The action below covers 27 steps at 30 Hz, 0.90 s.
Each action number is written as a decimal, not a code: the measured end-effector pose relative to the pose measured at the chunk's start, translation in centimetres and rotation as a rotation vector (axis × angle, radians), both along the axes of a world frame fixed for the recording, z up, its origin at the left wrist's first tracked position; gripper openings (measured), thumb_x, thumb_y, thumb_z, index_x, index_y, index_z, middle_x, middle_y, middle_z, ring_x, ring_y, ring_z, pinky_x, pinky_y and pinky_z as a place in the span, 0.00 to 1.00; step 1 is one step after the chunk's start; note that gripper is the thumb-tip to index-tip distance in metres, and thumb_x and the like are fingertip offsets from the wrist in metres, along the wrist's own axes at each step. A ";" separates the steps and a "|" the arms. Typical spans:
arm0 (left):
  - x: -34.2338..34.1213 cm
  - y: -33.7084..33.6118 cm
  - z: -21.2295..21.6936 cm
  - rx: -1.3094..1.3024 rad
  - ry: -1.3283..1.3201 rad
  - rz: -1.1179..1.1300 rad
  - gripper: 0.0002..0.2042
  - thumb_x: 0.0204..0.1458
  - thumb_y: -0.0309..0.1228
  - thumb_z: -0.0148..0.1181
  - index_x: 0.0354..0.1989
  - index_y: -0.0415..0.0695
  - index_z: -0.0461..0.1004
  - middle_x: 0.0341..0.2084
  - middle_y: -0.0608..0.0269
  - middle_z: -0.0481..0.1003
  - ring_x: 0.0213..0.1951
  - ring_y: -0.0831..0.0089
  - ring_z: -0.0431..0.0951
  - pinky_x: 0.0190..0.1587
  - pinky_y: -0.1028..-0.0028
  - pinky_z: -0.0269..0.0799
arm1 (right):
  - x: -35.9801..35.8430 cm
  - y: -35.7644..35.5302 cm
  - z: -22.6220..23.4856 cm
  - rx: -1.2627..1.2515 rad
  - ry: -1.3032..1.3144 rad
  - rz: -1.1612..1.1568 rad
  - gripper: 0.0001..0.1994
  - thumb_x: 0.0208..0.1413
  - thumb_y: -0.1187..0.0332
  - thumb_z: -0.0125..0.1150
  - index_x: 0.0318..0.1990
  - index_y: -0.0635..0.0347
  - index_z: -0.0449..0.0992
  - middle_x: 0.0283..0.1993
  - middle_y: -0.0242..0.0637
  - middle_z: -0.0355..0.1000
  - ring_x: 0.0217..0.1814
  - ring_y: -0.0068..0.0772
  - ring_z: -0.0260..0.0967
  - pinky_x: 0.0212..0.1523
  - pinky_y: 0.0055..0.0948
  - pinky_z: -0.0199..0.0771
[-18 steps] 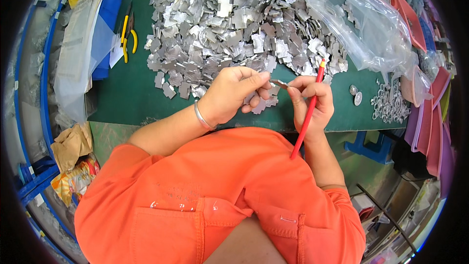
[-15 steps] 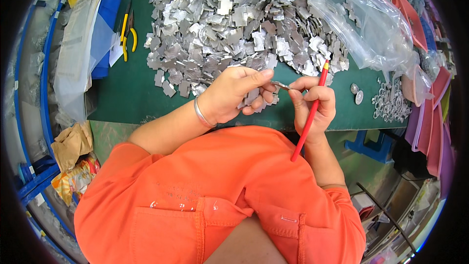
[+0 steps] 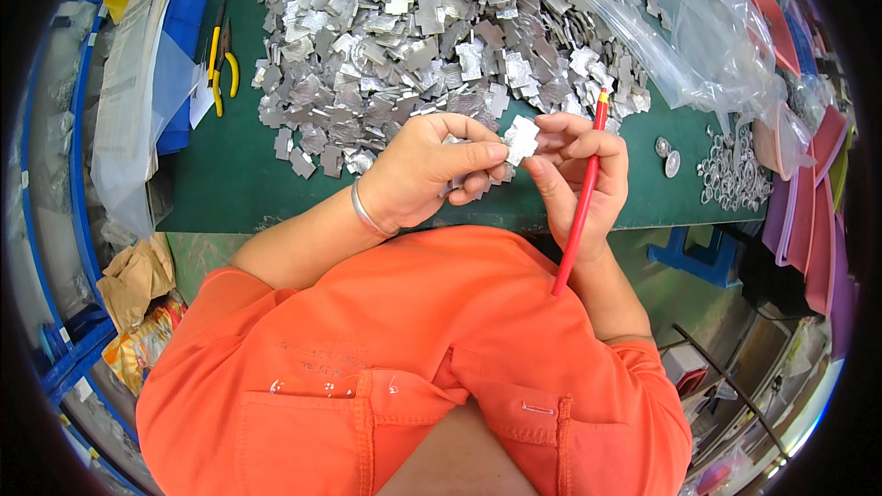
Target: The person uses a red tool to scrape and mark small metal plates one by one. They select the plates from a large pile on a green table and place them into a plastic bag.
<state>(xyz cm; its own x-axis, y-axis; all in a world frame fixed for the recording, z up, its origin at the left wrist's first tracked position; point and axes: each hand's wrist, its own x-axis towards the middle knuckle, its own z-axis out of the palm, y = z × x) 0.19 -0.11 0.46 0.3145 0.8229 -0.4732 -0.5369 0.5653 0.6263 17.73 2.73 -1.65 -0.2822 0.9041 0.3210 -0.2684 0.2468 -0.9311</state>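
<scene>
Left of the metal pile (image 3: 395, 64): pliers (image 3: 233, 76), curved smooth yellow handles.

At the pile's near edge: left hand (image 3: 441, 161), thumb and fingers pinching one metal piece (image 3: 522, 140); whether its palm holds more cannot be told. The piece, thin, flat, notched and bright silver, could slip if that edge pinch loosened, and would be hard to pick out among its like.

Right of the piece, before the pile: right hand (image 3: 583, 161), fingertips at the piece's far edge, a red pencil (image 3: 582, 202) gripped slantwise. The pencil, slim and straight, could knock the piece if the wrist turned.

Right of the pile: clear bag (image 3: 726, 55), crinkled film, liable to drag loose pieces if tugged; rings (image 3: 735, 170), small, shiny, heaped, easily scattered by a sleeve.
</scene>
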 end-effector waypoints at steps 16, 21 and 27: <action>0.4 -0.1 0.0 0.137 0.070 0.126 0.06 0.47 0.24 0.59 0.31 0.34 0.70 0.21 0.60 0.72 0.17 0.80 0.67 0.18 0.83 0.60 | -0.2 -0.2 0.6 -0.062 -0.117 -0.022 0.16 0.43 0.85 0.59 0.34 0.60 0.58 0.35 0.41 0.69 0.32 0.19 0.63 0.33 0.18 0.65; 0.4 0.0 0.2 0.142 0.082 0.109 0.06 0.46 0.23 0.59 0.31 0.34 0.70 0.22 0.59 0.73 0.18 0.80 0.68 0.18 0.83 0.61 | -0.1 0.1 0.8 0.073 -0.163 -0.053 0.15 0.43 0.85 0.59 0.33 0.60 0.59 0.34 0.41 0.69 0.31 0.19 0.63 0.31 0.17 0.65; 0.3 0.0 0.2 0.115 0.053 0.087 0.06 0.46 0.23 0.59 0.31 0.34 0.70 0.23 0.57 0.74 0.18 0.81 0.68 0.18 0.83 0.61 | -0.1 0.2 0.8 0.079 -0.166 -0.056 0.14 0.44 0.84 0.58 0.33 0.60 0.59 0.34 0.39 0.69 0.28 0.17 0.61 0.28 0.16 0.63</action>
<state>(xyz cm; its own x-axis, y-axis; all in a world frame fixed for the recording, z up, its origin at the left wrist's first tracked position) 0.53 -0.08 0.63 0.2164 0.8958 -0.3883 -0.5452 0.4408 0.7131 17.62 2.90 -0.86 -0.2870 0.8937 0.3448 -0.0968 0.3311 -0.9386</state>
